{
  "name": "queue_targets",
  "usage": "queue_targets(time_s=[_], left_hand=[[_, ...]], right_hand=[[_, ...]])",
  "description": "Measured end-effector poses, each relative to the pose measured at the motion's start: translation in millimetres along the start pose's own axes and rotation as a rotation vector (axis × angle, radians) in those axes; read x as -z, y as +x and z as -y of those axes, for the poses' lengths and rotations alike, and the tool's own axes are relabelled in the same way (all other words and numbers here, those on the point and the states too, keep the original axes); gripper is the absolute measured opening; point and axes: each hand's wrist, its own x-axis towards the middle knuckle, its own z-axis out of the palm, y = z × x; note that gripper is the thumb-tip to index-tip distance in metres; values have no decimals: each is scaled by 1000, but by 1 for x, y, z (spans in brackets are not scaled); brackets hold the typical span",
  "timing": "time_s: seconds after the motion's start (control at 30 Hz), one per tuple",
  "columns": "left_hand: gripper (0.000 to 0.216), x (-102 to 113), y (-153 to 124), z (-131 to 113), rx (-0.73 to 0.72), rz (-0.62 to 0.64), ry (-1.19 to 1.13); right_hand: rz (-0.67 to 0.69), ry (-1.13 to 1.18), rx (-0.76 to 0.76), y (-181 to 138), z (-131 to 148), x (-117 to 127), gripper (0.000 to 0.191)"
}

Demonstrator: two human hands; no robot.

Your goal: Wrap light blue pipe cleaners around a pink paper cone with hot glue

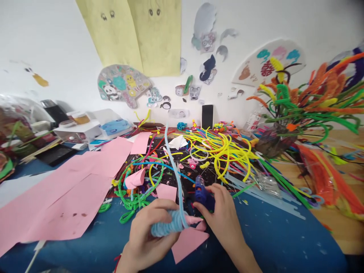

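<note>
My left hand [152, 235] is closed around a pink paper cone [193, 220] wound with light blue pipe cleaner [167, 224]. The cone's pink tip points right, and a loose length of the pipe cleaner rises from the coil toward the wall. Just to the right, my right hand [224, 218] grips a small dark blue glue gun [201, 191], its handle partly hidden by the fingers. Below the cone lies a cut piece of pink paper [187, 242] on the blue table cover [273, 242].
Large pink paper sheets [82, 197] spread over the left side. A green pipe-cleaner tangle [133, 204], yellow pipe cleaners [230, 148] and translucent sticks [270, 197] lie beyond my hands. A phone [207, 116] leans on the wall; a vase of pipe-cleaner stems [284, 102] stands right.
</note>
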Motion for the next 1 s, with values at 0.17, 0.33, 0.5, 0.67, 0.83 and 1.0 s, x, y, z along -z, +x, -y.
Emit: queue_targets(time_s=[0.17, 0.33, 0.5, 0.67, 0.83, 1.0], left_hand=[[31, -9, 0, -11, 211, -37, -154], [24, -27, -11, -13, 433, -88, -484], [25, -46, -14, -9, 563, -218, -706], [22, -70, -9, -20, 607, -427, -733], [27, -98, -9, -37, 747, -732, -778], [32, -107, -17, -39, 780, -777, -687]], right_hand=[[97, 348, 177, 31, 5, 46, 48], [211, 480, 428, 55, 12, 60, 40], [300, 544, 271, 45, 19, 58, 32], [-55, 507, 223, 21, 42, 59, 22], [-116, 557, 131, -2, 63, 48, 25], [-119, 525, 112, -14, 64, 41, 40]])
